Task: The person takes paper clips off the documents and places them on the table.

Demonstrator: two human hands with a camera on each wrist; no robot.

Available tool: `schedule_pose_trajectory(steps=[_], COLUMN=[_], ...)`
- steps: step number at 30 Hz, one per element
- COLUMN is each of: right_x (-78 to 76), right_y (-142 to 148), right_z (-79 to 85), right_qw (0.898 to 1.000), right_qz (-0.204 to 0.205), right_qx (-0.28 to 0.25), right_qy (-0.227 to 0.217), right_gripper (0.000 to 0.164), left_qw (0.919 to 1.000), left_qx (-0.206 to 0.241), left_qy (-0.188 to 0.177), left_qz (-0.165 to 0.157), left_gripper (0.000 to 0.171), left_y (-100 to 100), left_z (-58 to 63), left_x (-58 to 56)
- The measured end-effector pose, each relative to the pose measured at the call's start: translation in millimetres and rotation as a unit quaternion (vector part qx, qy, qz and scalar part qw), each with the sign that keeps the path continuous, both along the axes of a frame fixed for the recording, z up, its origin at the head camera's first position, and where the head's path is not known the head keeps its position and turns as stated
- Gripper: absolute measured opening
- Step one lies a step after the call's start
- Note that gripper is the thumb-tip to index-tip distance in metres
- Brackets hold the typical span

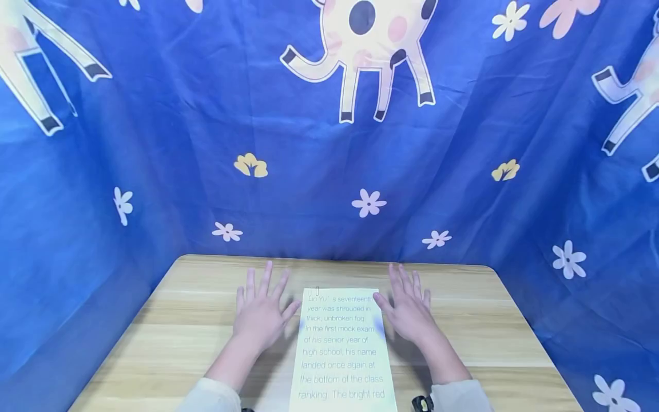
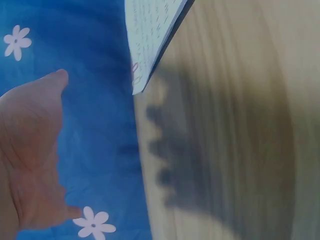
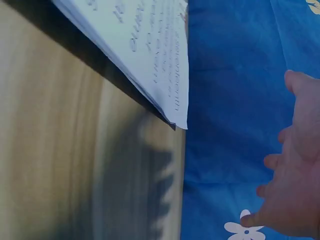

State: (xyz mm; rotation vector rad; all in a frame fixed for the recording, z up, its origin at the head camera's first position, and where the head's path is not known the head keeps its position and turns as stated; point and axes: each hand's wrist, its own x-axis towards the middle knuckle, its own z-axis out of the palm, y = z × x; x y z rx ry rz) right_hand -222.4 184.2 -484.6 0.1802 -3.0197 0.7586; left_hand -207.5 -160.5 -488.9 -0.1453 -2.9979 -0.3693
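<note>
A small stack of white printed sheets (image 1: 340, 369) lies on the table between the two hands, its large text facing up. Paper clips (image 1: 317, 291) sit at its upper left corner, and the left wrist view shows reddish ones (image 2: 135, 74) there. To the left of the sheets, the left hand (image 1: 261, 315) is held palm down above the table with fingers spread, holding nothing. The right hand (image 1: 410, 312) hovers on the other side, its fingers straight and its thumb overlapping the sheets' upper right edge in the head view. In the right wrist view the sheets (image 3: 150, 55) stand clear of this hand.
A light wood-grain table (image 1: 479, 320) with rounded far corners carries the sheets. Blue cloth (image 1: 309, 143) with cow and flower prints surrounds it at the back and sides. A black wrist strap (image 1: 422, 403) shows by the right sleeve. Both hands cast shadows on the tabletop.
</note>
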Motion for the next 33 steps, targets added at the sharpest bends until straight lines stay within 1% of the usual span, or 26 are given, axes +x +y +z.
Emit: schedule_pose_trajectory(steps=[3, 5, 8, 11, 15, 18, 21, 23, 28, 33], right_x=[-4.1, -7.2, -13.4, -21.1, -33.8, -42.9, -50.9, -56.4, -68.0, -74.0], right_y=[2, 2, 2, 0, -4, -5, -4, -5, -10, -13], right_z=[0.6, 0.3, -3.3, -9.6, -19.7, -28.3, -37.5, -42.7, -50.6, -54.1], right_qw=[0.999, 0.999, 0.997, 0.994, 0.993, 0.992, 0.990, 0.988, 0.982, 0.976], right_qz=[0.015, 0.024, 0.025, 0.014, -0.004, -0.007, -0.007, -0.007, -0.025, -0.045], right_qx=[-0.025, -0.042, -0.074, -0.103, -0.105, -0.096, -0.096, -0.098, -0.130, -0.155], right_qy=[0.019, 0.021, 0.004, -0.017, -0.051, -0.084, -0.105, -0.116, -0.138, -0.145], right_gripper=[0.097, 0.104, 0.112, 0.111, 0.100, 0.094, 0.088, 0.084, 0.075, 0.047], left_qw=[0.9998, 0.9996, 0.9998, 0.9996, 0.9977, 0.9954, 0.9937, 0.9929, 0.9919, 0.9916], left_qx=[0.000, 0.002, 0.003, 0.010, 0.026, 0.041, 0.054, 0.062, 0.075, 0.083], left_qy=[0.018, 0.026, 0.022, 0.027, 0.060, 0.085, 0.096, 0.100, 0.099, 0.096], left_qz=[0.002, 0.003, 0.003, 0.005, 0.017, 0.021, 0.020, 0.021, 0.027, 0.025], left_gripper=[0.081, 0.081, 0.082, 0.081, 0.075, 0.072, 0.070, 0.068, 0.065, 0.063], left_y=[-4, -6, -8, -10, -14, -15, -15, -15, -18, -19], left_z=[3.7, 5.8, 8.3, 9.1, 6.4, 2.1, -2.3, -3.1, -2.1, -4.2], left_x=[1.0, 1.0, 1.4, 1.9, 1.0, 0.8, 1.6, 2.8, 8.5, 11.9])
